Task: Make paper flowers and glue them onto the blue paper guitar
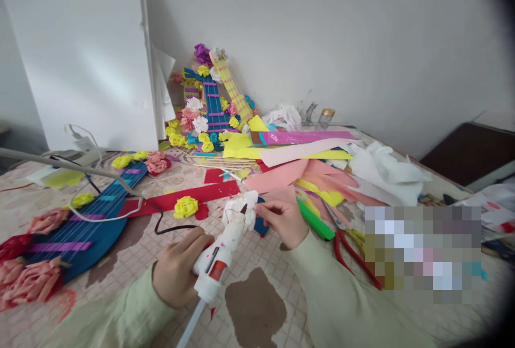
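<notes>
Head view: At left on the bench (139,275), a blue paper guitar (110,235) already bears strings, purple bars and pink flowers (44,222), while its near right edge carries no blooms. The left hand (177,267) is wrapped around a glue gun (217,257); beyond, a finished-looking yellow flower (186,207) lies loose by a red strip (164,200). Against the wall, decorated guitars (213,98) stand crowded with flowers, apparently complete. Next, at the gun's nozzle, sits a white paper piece (251,198), bunched, attached to no guitar and seemingly only part formed. The right hand (285,222) pinches its edge between thumb and fingertips, above a blue scrap (262,224). Farther right lie uncut-looking paper strips (277,176), a green roll (316,219), red-handled scissors (358,259) and crumpled white paper (392,174), material apparently unused so far.
</notes>
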Available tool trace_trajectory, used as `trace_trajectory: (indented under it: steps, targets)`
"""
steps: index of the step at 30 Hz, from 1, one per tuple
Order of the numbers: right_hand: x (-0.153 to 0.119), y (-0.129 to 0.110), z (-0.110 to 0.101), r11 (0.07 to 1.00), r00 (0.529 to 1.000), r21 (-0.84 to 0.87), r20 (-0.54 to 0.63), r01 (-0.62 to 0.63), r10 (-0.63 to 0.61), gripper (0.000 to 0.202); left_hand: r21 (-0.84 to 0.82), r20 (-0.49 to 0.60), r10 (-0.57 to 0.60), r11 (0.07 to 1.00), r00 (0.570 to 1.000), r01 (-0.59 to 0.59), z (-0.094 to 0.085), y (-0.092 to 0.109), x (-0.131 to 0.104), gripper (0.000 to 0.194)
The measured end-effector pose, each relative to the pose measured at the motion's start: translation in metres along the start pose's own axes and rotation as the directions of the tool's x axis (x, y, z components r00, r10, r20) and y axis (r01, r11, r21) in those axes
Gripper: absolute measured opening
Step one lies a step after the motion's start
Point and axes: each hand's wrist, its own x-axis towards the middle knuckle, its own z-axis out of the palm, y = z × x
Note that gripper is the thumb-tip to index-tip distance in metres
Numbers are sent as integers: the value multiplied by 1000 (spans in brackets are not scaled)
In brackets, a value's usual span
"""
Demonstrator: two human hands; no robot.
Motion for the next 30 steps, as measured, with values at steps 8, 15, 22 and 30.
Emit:
trace_trajectory:
  steps: [8,15,22,30]
  targets:
    - [-3,-9,1,1000,1000,14,8,-18,17,21,169,80,81,981,993,-94,-3,-1,-3,23]
    - [-4,-8,1,1000,999,5,22,-26,26,21,178,91,110,976,990,-125,-3,-2,-4,22]
    - [-5,-11,1,1000,999,9,28,-25,25,22,160,106,102,980,989,-118,-3,-1,-3,19]
    - [-5,-9,1,1000,1000,5,24,-20,20,22,140,146,78,985,986,-98,-3,-1,-2,19]
